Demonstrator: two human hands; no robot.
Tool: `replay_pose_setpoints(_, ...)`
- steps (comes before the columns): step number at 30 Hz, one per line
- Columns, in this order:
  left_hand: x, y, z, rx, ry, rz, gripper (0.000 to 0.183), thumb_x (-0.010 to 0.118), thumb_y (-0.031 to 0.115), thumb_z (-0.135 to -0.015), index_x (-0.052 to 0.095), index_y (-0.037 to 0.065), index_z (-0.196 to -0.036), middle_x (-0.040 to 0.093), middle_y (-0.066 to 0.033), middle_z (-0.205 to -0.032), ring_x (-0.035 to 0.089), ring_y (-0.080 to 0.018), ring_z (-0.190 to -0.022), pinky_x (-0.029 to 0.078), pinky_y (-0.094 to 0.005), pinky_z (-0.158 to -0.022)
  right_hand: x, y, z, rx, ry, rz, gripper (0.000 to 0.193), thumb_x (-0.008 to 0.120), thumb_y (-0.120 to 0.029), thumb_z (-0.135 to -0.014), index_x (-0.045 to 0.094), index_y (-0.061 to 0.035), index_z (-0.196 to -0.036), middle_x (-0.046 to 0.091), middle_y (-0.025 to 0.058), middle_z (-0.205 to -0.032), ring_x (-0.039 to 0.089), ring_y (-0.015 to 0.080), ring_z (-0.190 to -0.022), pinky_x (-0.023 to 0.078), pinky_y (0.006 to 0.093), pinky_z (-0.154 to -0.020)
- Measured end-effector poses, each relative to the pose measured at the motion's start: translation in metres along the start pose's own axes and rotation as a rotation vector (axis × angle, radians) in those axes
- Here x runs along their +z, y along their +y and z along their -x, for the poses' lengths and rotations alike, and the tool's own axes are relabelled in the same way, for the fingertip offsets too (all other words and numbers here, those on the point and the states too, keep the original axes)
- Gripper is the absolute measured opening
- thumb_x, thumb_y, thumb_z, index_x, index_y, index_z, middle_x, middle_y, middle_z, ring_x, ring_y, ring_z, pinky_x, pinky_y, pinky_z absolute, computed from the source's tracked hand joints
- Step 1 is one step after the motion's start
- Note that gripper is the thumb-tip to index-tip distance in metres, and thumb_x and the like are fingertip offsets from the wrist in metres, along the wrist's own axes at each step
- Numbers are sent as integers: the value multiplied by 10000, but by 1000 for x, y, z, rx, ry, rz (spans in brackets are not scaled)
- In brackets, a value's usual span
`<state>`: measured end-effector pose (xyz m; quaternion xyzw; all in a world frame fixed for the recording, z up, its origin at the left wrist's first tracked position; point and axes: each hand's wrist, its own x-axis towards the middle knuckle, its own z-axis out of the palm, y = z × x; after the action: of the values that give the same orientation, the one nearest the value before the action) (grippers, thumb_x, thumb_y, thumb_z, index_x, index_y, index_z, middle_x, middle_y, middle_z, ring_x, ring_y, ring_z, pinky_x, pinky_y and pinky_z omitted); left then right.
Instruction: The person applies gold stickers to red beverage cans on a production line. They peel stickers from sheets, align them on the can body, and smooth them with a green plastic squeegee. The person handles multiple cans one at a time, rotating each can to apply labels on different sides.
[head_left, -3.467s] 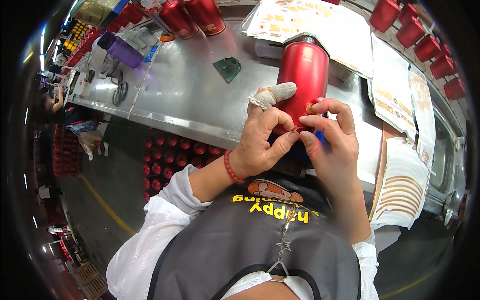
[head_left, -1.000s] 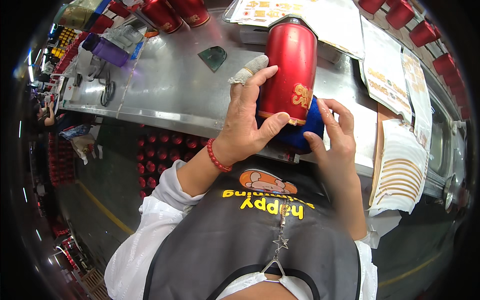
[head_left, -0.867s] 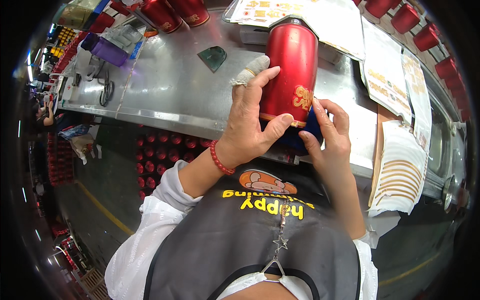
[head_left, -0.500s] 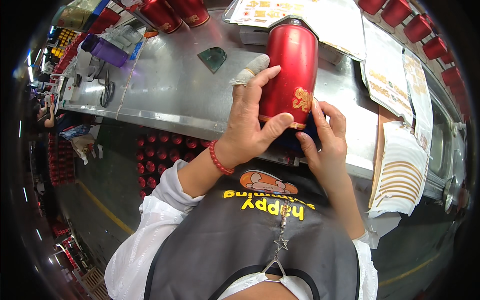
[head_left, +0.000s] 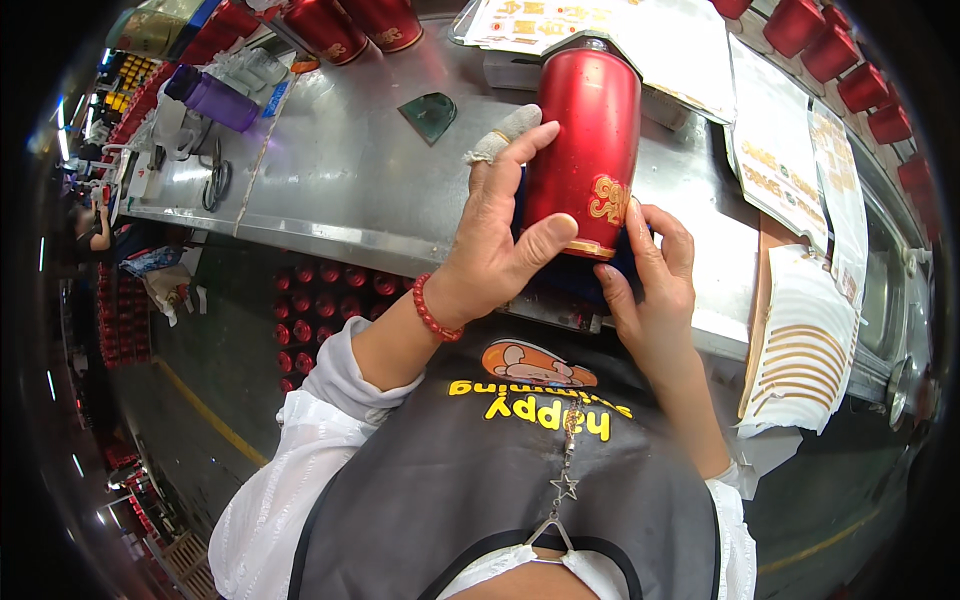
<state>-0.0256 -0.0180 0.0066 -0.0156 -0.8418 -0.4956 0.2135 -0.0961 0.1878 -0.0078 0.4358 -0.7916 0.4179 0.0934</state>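
A shiny red canister (head_left: 588,130) lies tilted at the bench edge, its gold rim toward me and a dark angular piece at its far end. A gold decal (head_left: 608,200) sits low on its right side. My left hand (head_left: 495,235) is closed along the canister's left side, thumb near the gold rim; a grey cloth cover wraps one finger. My right hand (head_left: 655,270) holds the lower right side by the decal, its index fingertip at the decal and its thumb by the rim. Something dark blue shows beneath the canister.
A dark green scraper-like piece (head_left: 428,117) lies on the metal bench (head_left: 350,150). Decal sheets (head_left: 775,165) cover the right side, beside a stack with gold strips (head_left: 800,345). Red canisters (head_left: 385,25) stand at the back. A purple bottle (head_left: 215,100) and scissors (head_left: 214,180) are at left.
The canister has shifted very slightly to the right between my hands. My left thumb sits a little higher. Both hands keep nearly the same places.
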Motion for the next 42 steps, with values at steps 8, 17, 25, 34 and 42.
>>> replay_pose_setpoints(8,6,7,-1,86,21,-77,885,767,368,-849,312,-8,-1507,369,-227,-1492,356,-367,-1342,269,-439,-1147,0,0,0,17,10,-13,627,753,-14,-798,541,34,-1386,530,198,-1307,524,347,-1220,468,408,-1003)
replay_pose_setpoints(17,0,0,-2,80,-17,-2,868,739,382,-881,299,3,-1525,346,-215,-1529,356,-361,-1359,255,-440,-1153,0,-1,-1,15,0,4,615,748,-14,-806,543,37,-1384,530,198,-1310,528,342,-1212,468,405,-1002)
replay_pose_setpoints(25,4,2,2,94,26,-40,824,716,373,-908,309,1,-1521,347,-214,-1534,338,-337,-1396,239,-440,-1171,2,-1,0,11,11,-8,612,745,-12,-808,541,41,-1382,533,199,-1306,526,345,-1209,465,405,-1002)
replay_pose_setpoints(34,0,-4,41,303,214,-198,356,612,238,-988,602,39,-1283,657,-145,-1251,560,-316,-1198,227,-499,-1192,4,0,0,-1,18,-37,631,747,12,-758,545,54,-1355,527,213,-1271,501,381,-1172,431,446,-996)
replay_pose_setpoints(42,3,-3,48,518,234,-569,321,695,140,-868,713,243,-1171,693,-11,-1187,529,-217,-1216,157,-501,-1230,3,0,2,18,11,-28,630,730,5,-797,530,34,-1394,533,199,-1292,512,346,-1216,443,407,-1020)
